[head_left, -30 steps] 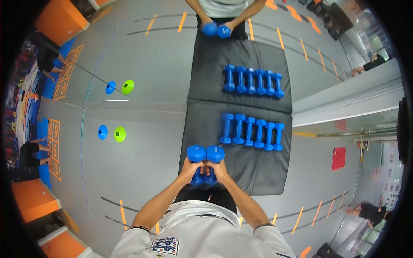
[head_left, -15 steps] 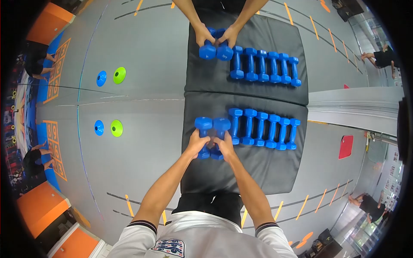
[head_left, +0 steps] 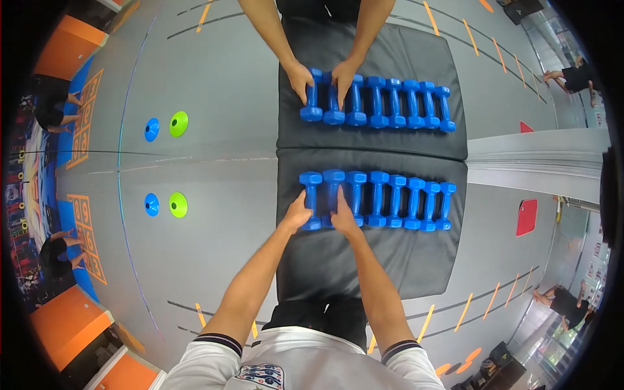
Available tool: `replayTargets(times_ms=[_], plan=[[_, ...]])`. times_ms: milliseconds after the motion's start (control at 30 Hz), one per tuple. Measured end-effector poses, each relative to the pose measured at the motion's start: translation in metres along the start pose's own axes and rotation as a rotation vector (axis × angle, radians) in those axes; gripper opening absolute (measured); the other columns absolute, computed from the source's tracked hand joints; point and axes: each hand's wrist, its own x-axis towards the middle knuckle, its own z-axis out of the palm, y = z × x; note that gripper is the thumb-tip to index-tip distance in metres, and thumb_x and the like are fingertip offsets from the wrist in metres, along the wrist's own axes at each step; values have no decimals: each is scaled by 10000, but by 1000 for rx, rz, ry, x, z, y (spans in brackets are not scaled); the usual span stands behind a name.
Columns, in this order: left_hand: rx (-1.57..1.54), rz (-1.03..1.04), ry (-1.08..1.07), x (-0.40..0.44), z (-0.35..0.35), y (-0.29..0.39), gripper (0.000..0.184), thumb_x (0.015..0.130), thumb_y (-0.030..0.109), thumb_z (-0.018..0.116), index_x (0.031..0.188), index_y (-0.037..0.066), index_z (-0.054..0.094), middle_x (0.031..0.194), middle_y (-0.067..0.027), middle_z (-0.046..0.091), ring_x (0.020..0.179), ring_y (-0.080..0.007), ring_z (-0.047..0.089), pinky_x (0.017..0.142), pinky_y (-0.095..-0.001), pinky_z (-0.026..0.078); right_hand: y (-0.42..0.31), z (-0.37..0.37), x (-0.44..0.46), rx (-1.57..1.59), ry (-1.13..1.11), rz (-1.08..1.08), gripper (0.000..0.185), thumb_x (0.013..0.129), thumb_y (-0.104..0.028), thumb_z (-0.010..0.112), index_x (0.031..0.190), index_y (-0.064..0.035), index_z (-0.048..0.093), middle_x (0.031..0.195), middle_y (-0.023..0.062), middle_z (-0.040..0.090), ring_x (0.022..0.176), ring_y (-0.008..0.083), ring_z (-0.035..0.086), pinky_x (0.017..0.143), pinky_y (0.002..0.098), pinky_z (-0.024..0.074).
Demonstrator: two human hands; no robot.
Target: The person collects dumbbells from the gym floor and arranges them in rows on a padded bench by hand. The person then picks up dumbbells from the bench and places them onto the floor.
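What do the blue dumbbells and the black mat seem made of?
The blue dumbbells look vinyl- or rubber-coated, with a satin finish: even color, soft highlights. Any core is hidden. The black mat could be vinyl or imitation leather, slightly glossy, judging by its sheen and wrinkles.

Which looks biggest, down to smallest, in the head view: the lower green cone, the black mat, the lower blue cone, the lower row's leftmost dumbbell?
1. Black mat, by far
2. Leftmost dumbbell, lower row
3. Lower green cone
4. Lower blue cone, only slightly smaller than the green
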Motion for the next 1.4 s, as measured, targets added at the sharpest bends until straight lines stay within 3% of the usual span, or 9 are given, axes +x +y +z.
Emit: replayTargets(times_ms=[133, 267, 367, 433, 600, 833, 1033, 1233, 1400], plan=[[342, 191, 201, -8, 6, -4, 784, 731, 1, 614, 1447, -26, 297, 1284, -219, 511, 1169, -351, 531, 987, -388, 429, 3, 5, -9, -110, 42, -34, 846, 791, 56, 547, 1502, -8, 93, 1429, 286, 347, 1307, 454, 361, 1109, 446, 302], [246, 411, 243, -50, 16, -18, 793, 723, 90, 697, 1419, -50, 344, 1434, -246, 407, 1330, -355, 410, 1095, -375, 351, 16, 14, -55, -289, 77, -260, 801, 786, 5, 583, 1483, -10, 189, 1430, 299, 331, 1299, 479, 356, 1083, 488, 327], [155, 404, 84, -99, 15, -25, 790, 747, 160, 746, 1412, -45, 370, 1461, -232, 386, 1367, -309, 377, 1124, -352, 300, -2, 1, -106, -472, 37, -384, 784, 770, -22, 606, 1471, -29, 254, 1448, 310, 298, 1310, 488, 338, 1065, 501, 347], [-96, 281, -41, -132, 10, -13, 757, 798, 141, 726, 1437, -18, 353, 1486, -184, 375, 1381, -263, 358, 1120, -383, 298, 1, -5, -137, -377, 5, -330, 813, 755, -51, 630, 1477, -62, 257, 1462, 311, 281, 1312, 482, 341, 1070, 483, 349], [-385, 289, -151, -182, -18, -3, 765, 825, 111, 706, 1469, 10, 306, 1504, -165, 349, 1398, -276, 328, 1123, -383, 292, -30, -32, -224, -313, 13, -262, 817, 754, -111, 655, 1480, -115, 282, 1473, 285, 300, 1305, 452, 378, 1065, 452, 370], [-310, 451, -167, -269, -28, 11, 666, 870, 82, 643, 1453, 6, 330, 1459, -164, 406, 1351, -265, 400, 1079, -374, 377, -37, -41, -294, -172, 228, -362, 672, 765, -152, 645, 1404, -109, 437, 1395, 230, 459, 1257, 394, 470, 1042, 413, 403], [-360, 447, -194, -321, 5, -24, 657, 868, 97, 643, 1448, 18, 344, 1438, -166, 427, 1319, -264, 439, 1072, -375, 380, -47, -47, -358, 36, 272, -232, 623, 766, -137, 673, 1359, -80, 489, 1332, 184, 531, 1160, 303, 579, 971, 368, 466], [-335, 373, -369, -356, 50, -35, 633, 879, 66, 621, 1448, 23, 346, 1445, -158, 419, 1318, -264, 435, 1072, -366, 369, -12, -44, -456, 170, 354, -85, 628, 776, -149, 681, 1369, -87, 483, 1315, 153, 553, 1122, 271, 605, 929, 364, 498], [-232, 309, -598, -361, 109, -42, 641, 891, 146, 589, 1465, 43, 323, 1467, -156, 395, 1341, -277, 407, 1037, -394, 388, 30, -38, -541, 250, 514, 5, 616, 819, -142, 666, 1398, -127, 457, 1325, 128, 556, 1150, 241, 595, 915, 369, 508]])
